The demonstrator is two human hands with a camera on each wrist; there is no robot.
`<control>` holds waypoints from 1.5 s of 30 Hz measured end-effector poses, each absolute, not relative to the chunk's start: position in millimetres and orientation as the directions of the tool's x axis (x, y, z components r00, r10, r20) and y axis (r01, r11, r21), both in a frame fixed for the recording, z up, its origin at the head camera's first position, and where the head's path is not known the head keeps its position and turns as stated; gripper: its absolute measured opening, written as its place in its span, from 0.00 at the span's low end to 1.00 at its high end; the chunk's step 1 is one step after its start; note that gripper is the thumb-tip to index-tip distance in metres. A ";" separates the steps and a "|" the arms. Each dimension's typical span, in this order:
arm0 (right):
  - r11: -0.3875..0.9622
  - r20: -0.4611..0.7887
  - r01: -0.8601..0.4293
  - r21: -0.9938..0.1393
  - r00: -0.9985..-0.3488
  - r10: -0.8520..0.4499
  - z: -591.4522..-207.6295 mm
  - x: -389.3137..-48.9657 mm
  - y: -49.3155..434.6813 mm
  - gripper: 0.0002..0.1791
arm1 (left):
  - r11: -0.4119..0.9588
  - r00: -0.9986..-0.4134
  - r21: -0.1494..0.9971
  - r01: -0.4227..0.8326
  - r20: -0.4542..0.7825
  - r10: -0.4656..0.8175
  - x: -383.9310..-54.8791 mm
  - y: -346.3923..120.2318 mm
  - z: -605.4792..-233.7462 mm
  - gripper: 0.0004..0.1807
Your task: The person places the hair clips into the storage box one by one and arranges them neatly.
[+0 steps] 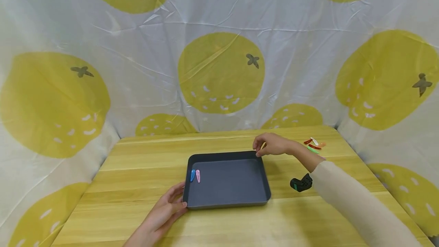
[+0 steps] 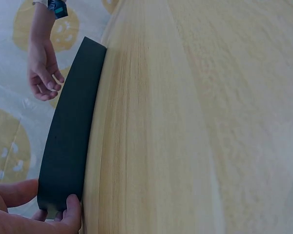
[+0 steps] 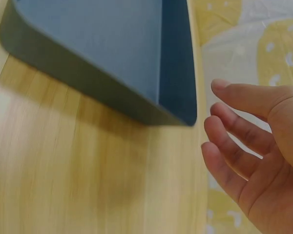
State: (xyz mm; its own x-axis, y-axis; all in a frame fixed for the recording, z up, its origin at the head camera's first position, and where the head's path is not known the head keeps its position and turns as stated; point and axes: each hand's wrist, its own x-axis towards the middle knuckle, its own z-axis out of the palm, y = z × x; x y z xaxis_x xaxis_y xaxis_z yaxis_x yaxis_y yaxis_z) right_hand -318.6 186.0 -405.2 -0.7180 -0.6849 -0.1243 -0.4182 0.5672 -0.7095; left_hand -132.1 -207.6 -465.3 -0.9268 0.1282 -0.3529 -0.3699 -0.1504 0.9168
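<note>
Fingers, left hand (image 1: 168, 208): curled round the near-left corner of the dark grey, shallow rectangular tray (image 1: 228, 186), gripping it.
Fingers, right hand (image 1: 272, 145): loosely bent, slightly spread, empty, near the tray's far-right corner.
Tray: mid-table, on yellow wood-grain table (image 1: 103, 201).
Inside, left: teardrop-shaped blue clip (image 1: 193, 175) beside pink clip (image 1: 197, 176).
Far right: small slim red, white and green clips (image 1: 314, 147).
Between: right forearm (image 1: 305, 155), crossing between tray and those clips.
</note>
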 end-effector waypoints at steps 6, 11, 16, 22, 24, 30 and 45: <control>0.590 -0.172 -0.324 -0.740 -0.757 -0.630 -401.5 -315.9 219.4 0.12 | -0.156 -0.930 0.920 -0.359 -0.339 0.140 -131.8 -206.3 -464.7 0.42; 0.612 -0.198 -0.287 -0.737 -0.774 -0.601 -402.0 -315.8 253.0 0.13 | -0.155 -0.933 0.924 -0.350 -0.328 0.148 -131.3 -205.6 -465.2 0.42; 0.611 -0.216 -0.235 -0.756 -0.792 -0.571 -403.5 -311.9 282.8 0.15 | -0.157 -0.932 0.923 -0.351 -0.330 0.148 -131.1 -205.9 -465.6 0.42; 0.636 -0.264 -0.151 -0.757 -0.820 -0.508 -410.1 -309.3 311.7 0.17 | -0.158 -0.932 0.923 -0.352 -0.330 0.150 -130.8 -206.8 -464.8 0.42; 0.636 -0.273 -0.131 -0.761 -0.824 -0.496 -412.8 -308.8 319.0 0.17 | -0.157 -0.932 0.923 -0.351 -0.329 0.149 -130.4 -207.3 -464.4 0.42; 0.635 -0.294 -0.090 -0.767 -0.831 -0.473 -421.9 -305.4 336.2 0.16 | -0.152 -0.929 0.921 -0.359 -0.337 0.152 -129.8 -208.3 -465.2 0.42; 0.641 -0.347 -0.012 -0.768 -0.833 -0.431 -437.2 -300.3 361.1 0.17 | -0.154 -0.932 0.923 -0.353 -0.332 0.146 -131.2 -207.8 -465.5 0.41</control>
